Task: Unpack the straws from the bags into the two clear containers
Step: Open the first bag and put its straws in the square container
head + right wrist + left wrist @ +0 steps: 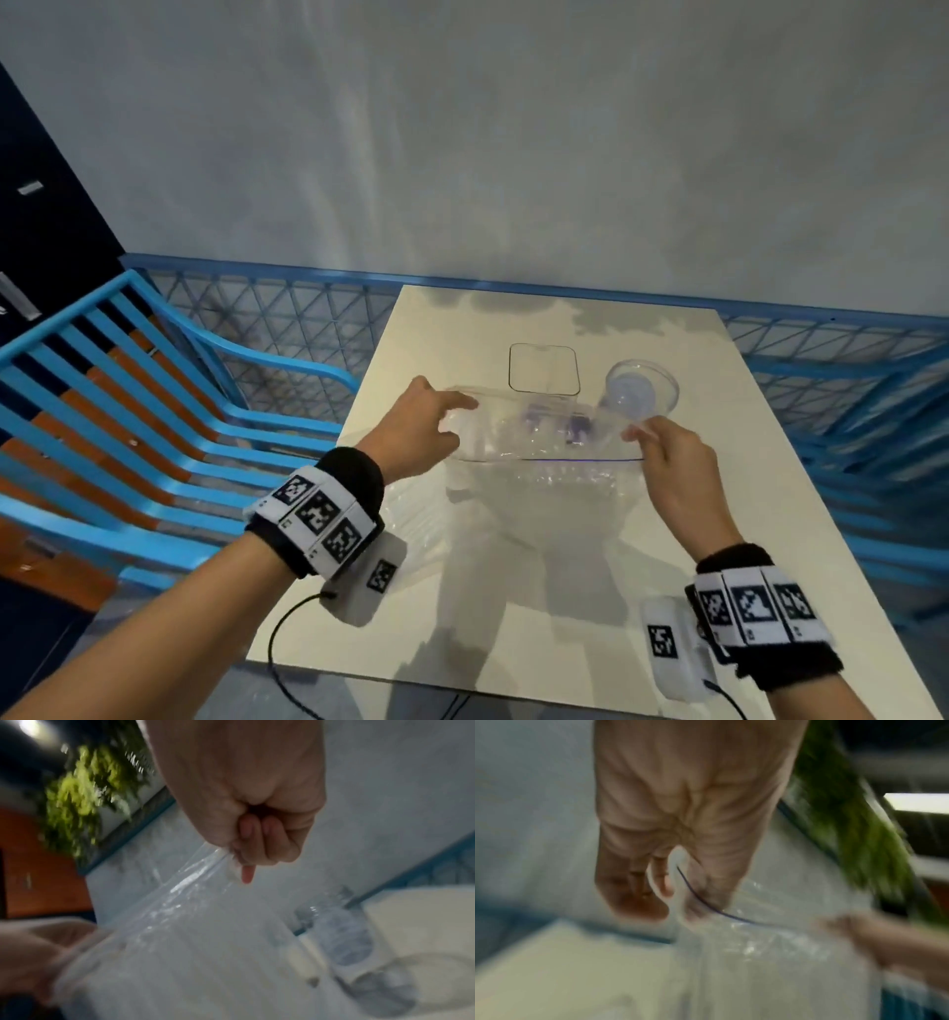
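My left hand (418, 429) pinches the left end of the clear bag's (539, 462) mouth; in the left wrist view the thumb and curled fingers (659, 880) close on the plastic where its thin dark seal line runs out from under the thumb. My right hand (672, 462) pinches the opposite end, fingers (253, 837) curled tightly into the palm with the film gathered between them and the thumb. Between my two hands the bag is stretched out and held up above the surface (719, 514), its mouth spread. Through the plastic I see small purple shapes, though I cannot tell whether they are inside the bag or behind it; straws I cannot make out clearly.

Just beyond the bag stand the two clear containers: a square container (544, 369) behind the bag's middle, and a round container (642, 386) to its right, close to my right hand. A blue railing (257, 318) runs around the surface's far and left sides.
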Demonstrator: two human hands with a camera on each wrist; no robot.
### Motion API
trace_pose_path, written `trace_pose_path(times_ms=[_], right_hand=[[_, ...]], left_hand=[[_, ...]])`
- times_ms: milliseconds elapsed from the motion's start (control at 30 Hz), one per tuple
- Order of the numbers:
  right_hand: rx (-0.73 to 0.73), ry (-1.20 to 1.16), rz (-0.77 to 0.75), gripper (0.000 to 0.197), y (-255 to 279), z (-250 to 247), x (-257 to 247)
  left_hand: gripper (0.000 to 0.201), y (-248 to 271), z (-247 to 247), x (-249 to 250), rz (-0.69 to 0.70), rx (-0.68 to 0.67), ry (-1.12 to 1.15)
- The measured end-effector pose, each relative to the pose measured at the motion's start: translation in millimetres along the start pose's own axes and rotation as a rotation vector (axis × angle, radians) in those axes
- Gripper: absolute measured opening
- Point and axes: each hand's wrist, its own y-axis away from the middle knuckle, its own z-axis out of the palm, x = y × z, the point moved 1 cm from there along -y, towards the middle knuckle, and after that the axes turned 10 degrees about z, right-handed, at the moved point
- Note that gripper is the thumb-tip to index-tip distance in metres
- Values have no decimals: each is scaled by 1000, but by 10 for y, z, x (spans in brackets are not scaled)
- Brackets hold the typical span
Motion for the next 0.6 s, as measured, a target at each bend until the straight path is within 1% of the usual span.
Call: trace_pose_path(times_ms=[33, 67, 100, 133, 167, 233, 267, 333, 400, 467, 500, 567, 600], right_hand=[[-20, 51, 10, 22, 9, 16, 88], [-30, 82, 23, 21, 27, 40, 156], [-26, 81, 41, 21, 50, 53, 198], [-20, 42, 72, 21, 74, 51, 208], [-19, -9, 104, 21, 101, 52, 196], [-56, -77, 159, 25, 146, 125, 157], [-101, -72, 170, 26, 171, 187, 141], [-176, -14, 157, 28, 214, 327, 166], [-148, 19, 182, 27, 200, 367, 285], [-66, 49, 239, 27, 180, 283, 448], [-54, 68, 251, 26, 175, 247, 501], [-85, 97, 259, 24, 220, 240, 506], [-105, 81, 259, 24, 274, 264, 429]], left_hand=[[61, -8, 74, -38, -32, -79, -115], [73, -16, 162, -57, -55, -161, -143], [83, -22, 241, -58, -54, -211, -82], [93, -22, 294, -36, -39, -236, 41], [99, -33, 339, -17, -28, -237, 225], [104, -62, 432, 51, -26, -199, 648], [102, -76, 484, 108, -31, -181, 790], [96, -88, 638, 188, -20, -180, 886], [89, -81, 732, 153, -8, -198, 839], [82, -73, 694, 2, -3, -167, 636], [83, -66, 650, -50, 14, -168, 513], [96, -61, 624, -53, 50, -257, 352], [105, -71, 651, 2, 71, -308, 328]])
